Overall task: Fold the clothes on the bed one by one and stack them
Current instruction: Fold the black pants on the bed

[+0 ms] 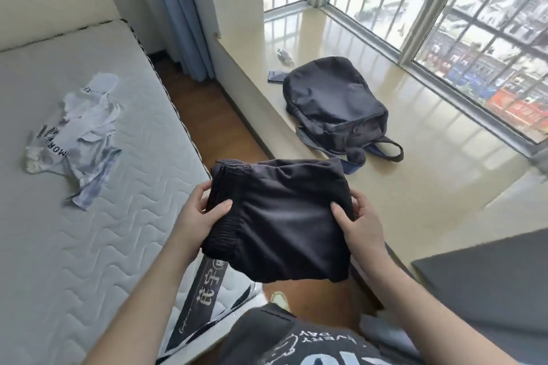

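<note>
Black garment [281, 216], folded into a thick rectangle, is held in the air at the centre of the view, over the gap between the bed [74, 246] and the window ledge [385, 201]. Its ribbed waistband shows along the 9 o'clock edge. The left hand [201, 210] is closed on that waistband side, thumb on top and fingers curled underneath. The right hand [358, 222] is closed on the opposite edge at 3 o'clock, thumb pressed flat on the cloth.

At 9 o'clock, a crumpled white and grey shirt [77, 139] lies unfolded on the quilted mattress, well apart from the held piece. It bears black letters, of which "MOR" can be read; the rest is lost in the creases. On the side panel of the mattress at 6 o'clock runs a dark band [204, 293] with Chinese characters, possibly "花宁", though part of it is covered by the garment.

At 1 o'clock, a dark backpack [335, 104] lies flat on the ledge, its strap looping toward the room. Just beside it at 12 o'clock is a dark phone [275, 76], and beyond that a small crumpled wrapper [285, 56].

At the bottom edge, the person's dark T-shirt [296, 344] carries upside-down print reading "EVERY DAY".
</note>
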Tool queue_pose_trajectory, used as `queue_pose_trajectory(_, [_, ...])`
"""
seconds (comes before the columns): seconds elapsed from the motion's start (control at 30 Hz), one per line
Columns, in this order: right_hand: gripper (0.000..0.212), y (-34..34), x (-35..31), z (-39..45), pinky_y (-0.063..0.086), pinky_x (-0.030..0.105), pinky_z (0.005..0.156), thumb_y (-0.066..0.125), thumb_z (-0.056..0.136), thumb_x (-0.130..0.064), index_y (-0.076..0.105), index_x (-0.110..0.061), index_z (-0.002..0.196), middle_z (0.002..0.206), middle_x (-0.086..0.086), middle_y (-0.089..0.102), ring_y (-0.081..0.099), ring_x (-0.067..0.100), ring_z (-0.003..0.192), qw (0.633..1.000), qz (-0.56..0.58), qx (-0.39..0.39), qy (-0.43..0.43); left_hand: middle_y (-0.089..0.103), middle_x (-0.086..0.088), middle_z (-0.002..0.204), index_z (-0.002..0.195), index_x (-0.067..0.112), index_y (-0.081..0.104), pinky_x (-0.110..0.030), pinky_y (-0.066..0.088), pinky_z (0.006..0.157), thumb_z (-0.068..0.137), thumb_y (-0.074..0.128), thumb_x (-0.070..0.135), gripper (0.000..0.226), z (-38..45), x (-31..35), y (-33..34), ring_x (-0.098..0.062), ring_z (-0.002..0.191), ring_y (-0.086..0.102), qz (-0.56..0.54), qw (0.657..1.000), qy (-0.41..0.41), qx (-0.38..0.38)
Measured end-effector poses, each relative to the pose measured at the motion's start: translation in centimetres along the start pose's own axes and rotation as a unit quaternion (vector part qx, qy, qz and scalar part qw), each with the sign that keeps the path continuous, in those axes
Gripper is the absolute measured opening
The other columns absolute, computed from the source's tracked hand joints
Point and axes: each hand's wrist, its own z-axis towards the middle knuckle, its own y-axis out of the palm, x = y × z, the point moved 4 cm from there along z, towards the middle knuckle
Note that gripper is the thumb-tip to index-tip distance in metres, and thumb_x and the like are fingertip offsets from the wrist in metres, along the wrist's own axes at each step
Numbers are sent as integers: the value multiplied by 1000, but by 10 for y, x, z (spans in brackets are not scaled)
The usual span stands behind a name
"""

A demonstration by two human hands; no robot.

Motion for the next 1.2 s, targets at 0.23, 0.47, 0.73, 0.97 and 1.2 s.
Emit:
queue_pose_trajectory(0.23, [37, 44, -25, 71, 52, 14, 72, 64, 81, -49, 55, -52, 116, 103, -19, 71, 67, -1, 94, 997, -41, -49, -36, 72, 1, 110, 116, 50, 59, -51, 55, 92, 62, 82, 50, 58, 45, 10, -27, -21, 102, 70, -24, 998, -19, 53])
queue_pose_trajectory(0.47, [36, 94, -33, 138, 55, 39, 89, 66, 83, -44, 56, -44, 118, 109, -19, 69, 65, 0, 101, 990, -49, -127, -37, 73, 1, 105, 109, 52, 60, -33, 56, 78, 83, 78, 25, 41, 73, 15, -49, -20, 99, 71, -52, 990, -36, 126])
queue_pose_trajectory(0.73, [30, 150, -39, 235, 52, 25, 82, 67, 88, -37, 56, -48, 113, 102, -21, 69, 65, 0, 98, 970, -70, -228, -38, 70, -1, 115, 120, 49, 55, -34, 56, 82, 86, 75, 26, 46, 120, 15, -61, -15, 101, 70, -50, 978, -92, 180])
queue_pose_trajectory(0.97, [31, 202, -62, 322, 45, 4, 72, 67, 88, -34, 56, -48, 114, 98, -29, 66, 62, -9, 93, 946, -86, -308, -45, 70, -3, 109, 120, 47, 56, -32, 56, 67, 84, 78, 27, 47, 162, 28, -70, -17, 92, 72, -46, 942, -124, 310])
queue_pose_trajectory(1.2, [31, 262, -66, 349, 49, 16, 76, 66, 88, -38, 55, -48, 115, 100, -23, 69, 64, -5, 92, 925, -82, -371, -29, 70, 0, 111, 108, 59, 55, -38, 56, 85, 85, 76, 25, 46, 175, 28, -97, -14, 100, 69, -24, 920, -126, 369])
